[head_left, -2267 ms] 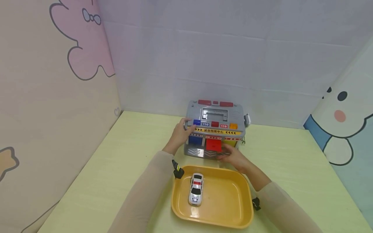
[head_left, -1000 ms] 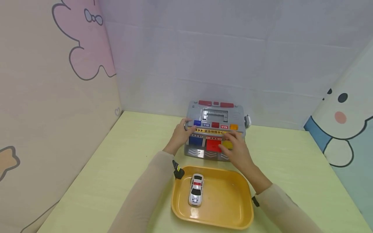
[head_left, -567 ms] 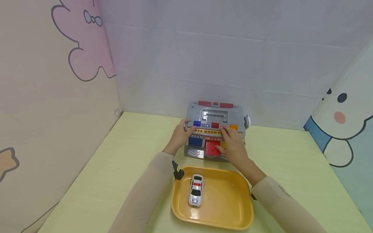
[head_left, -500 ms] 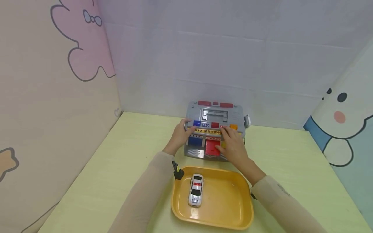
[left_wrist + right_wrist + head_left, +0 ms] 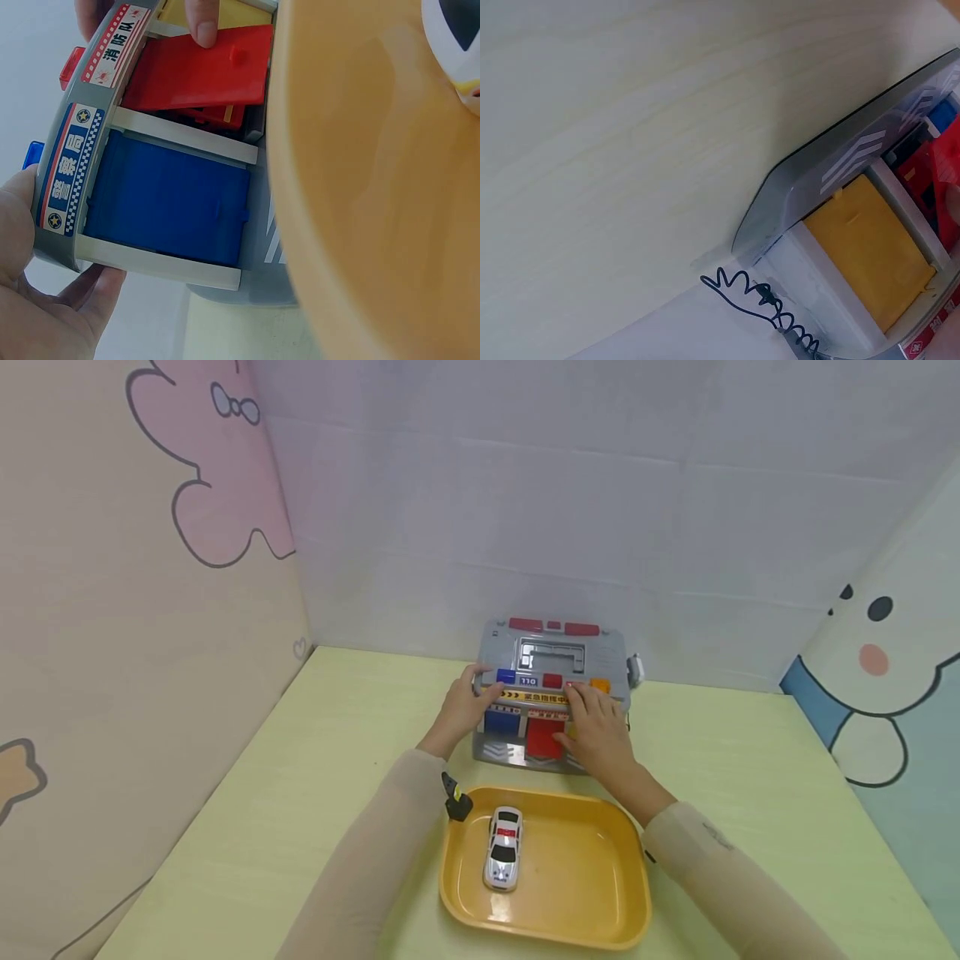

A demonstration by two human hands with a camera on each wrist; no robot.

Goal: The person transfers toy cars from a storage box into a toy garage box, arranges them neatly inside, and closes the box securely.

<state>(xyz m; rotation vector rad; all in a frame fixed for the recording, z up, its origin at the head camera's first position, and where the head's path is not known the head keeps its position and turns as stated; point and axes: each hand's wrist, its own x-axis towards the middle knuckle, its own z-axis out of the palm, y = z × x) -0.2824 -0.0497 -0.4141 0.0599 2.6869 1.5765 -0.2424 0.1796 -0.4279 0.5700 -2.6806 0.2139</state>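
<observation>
A grey toy garage [image 5: 607,656] stands at the back of the table. My left hand [image 5: 457,714] grips the left end of its roof. Over the front roof edge rest the fingers of my right hand [image 5: 600,735], while its thumb presses the red door [image 5: 199,71]. That door hangs partly ajar, and part of a red toy vehicle [image 5: 229,115] shows beneath it in the left wrist view. The blue door [image 5: 169,199] and the yellow door [image 5: 874,255] on either side are down. What lies behind those two is hidden.
In front of the garage sits a yellow tray [image 5: 573,877] with a white toy police car [image 5: 503,852] in its left part. A coiled dark cord [image 5: 739,289] hangs at the garage's right end. Printed cloth walls enclose the table at back and sides.
My right hand has moved from beside the raised red door up to the roof edge, its thumb now on the door. The red door has swung lower. My left hand has stayed put.
</observation>
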